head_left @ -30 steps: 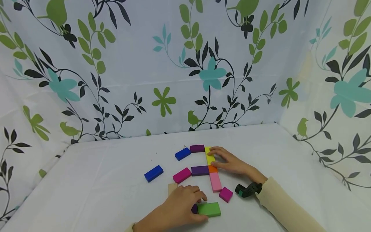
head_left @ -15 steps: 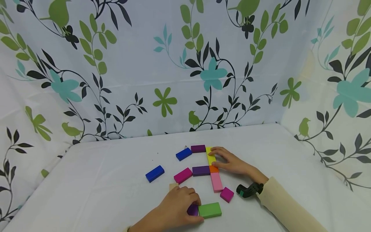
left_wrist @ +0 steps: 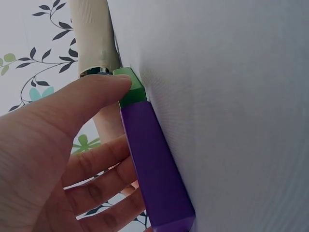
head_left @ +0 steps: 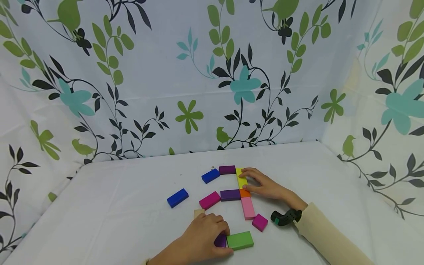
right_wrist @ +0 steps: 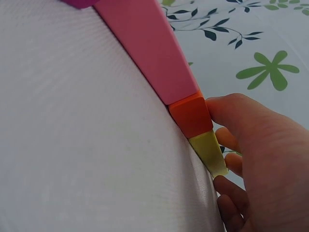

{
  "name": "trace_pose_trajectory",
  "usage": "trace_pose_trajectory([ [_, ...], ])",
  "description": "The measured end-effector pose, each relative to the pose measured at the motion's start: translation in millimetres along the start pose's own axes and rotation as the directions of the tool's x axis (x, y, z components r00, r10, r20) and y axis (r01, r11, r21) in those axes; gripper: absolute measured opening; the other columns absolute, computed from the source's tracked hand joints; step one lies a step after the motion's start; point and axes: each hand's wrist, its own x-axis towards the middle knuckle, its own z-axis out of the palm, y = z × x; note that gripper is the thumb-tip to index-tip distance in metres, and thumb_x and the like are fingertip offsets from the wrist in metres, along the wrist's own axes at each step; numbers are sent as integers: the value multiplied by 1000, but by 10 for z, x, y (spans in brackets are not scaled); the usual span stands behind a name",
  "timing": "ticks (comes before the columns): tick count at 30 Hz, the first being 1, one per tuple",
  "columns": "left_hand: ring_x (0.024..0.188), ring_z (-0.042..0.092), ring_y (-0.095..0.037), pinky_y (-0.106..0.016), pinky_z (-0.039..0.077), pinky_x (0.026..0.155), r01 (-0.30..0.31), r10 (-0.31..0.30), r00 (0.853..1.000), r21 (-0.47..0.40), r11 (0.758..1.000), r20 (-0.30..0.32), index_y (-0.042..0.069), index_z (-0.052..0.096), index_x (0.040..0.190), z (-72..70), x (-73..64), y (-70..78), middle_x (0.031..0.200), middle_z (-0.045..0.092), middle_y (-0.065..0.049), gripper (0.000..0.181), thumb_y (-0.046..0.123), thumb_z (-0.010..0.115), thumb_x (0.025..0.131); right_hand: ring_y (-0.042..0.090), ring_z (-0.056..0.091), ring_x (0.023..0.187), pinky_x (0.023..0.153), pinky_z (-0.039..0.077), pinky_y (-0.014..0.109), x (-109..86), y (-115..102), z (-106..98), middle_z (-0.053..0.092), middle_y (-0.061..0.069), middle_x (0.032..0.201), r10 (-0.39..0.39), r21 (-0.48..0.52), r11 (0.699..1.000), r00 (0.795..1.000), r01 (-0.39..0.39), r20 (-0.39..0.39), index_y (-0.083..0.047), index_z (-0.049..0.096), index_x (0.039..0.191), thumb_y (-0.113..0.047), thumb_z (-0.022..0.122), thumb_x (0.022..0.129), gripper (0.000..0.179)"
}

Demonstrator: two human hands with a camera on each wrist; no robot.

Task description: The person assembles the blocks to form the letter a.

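Note:
My left hand (head_left: 203, 237) grips where a purple block (left_wrist: 152, 164) meets the end of a green block (head_left: 240, 240). Its thumb lies on the green block in the left wrist view, and the other fingers reach behind the purple one. Farther back, my right hand (head_left: 265, 184) holds a yellow block (head_left: 241, 179) with curled fingers. The thumb rests against the small orange block (right_wrist: 191, 115) at the yellow block's near end. A pink block (head_left: 247, 208) continues that row toward me. A dark purple block (head_left: 230, 195) lies against the row's left side.
A magenta cube (head_left: 260, 222) sits right of the pink block. To the left lie two blue blocks (head_left: 177, 198), a magenta block (head_left: 210, 200) and a beige block (head_left: 198, 212) partly behind my left hand. A plum block (head_left: 227, 169) touches the yellow one. Patterned cloth (head_left: 149, 92) hangs behind.
My left hand has drawn slightly left and its fingers have curled in from above the green block, showing more of the purple block. The right hand stays at the yellow block.

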Motion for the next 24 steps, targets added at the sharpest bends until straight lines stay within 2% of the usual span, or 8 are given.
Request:
trace_pose_trajectory([
  [13, 82, 48, 2, -21, 37, 71, -19, 19, 1000, 12, 1000, -12, 26, 70, 95, 4, 2, -11, 88, 59, 18, 33, 56, 70, 82, 41, 29, 140, 110, 24, 63, -3, 2, -3, 38, 18, 148, 1, 3, 1000, 1000, -1, 0, -8, 55, 131, -22, 62, 96, 39],
  [16, 82, 48, 2, -24, 39, 73, -19, 19, 1000, 5, 1000, -24, 26, 69, 95, -6, 0, -9, 88, 59, 18, 35, 58, 69, 82, 42, 29, 140, 110, 24, 64, -5, -1, -5, 38, 18, 148, -3, 3, 1000, 1000, 3, 2, -8, 55, 132, -23, 62, 96, 40],
  [21, 86, 53, 0, -37, 46, 82, -14, 13, 999, -17, 1000, -40, 25, 69, 102, -57, 26, 4, 89, 60, 17, 38, 59, 66, 85, 42, 28, 140, 110, 22, 64, -5, -9, -10, 37, 19, 149, -3, 10, 1000, 1000, 3, 6, -7, 55, 132, -22, 62, 96, 40],
  [24, 88, 55, -1, -32, 46, 81, -32, 32, 998, -4, 999, -51, 24, 68, 106, -102, 61, 17, 91, 62, 16, 39, 58, 65, 86, 42, 28, 141, 110, 21, 65, -9, -11, -9, 37, 19, 149, 2, 17, 1000, 1000, -2, 6, -7, 55, 132, -22, 62, 96, 40],
])
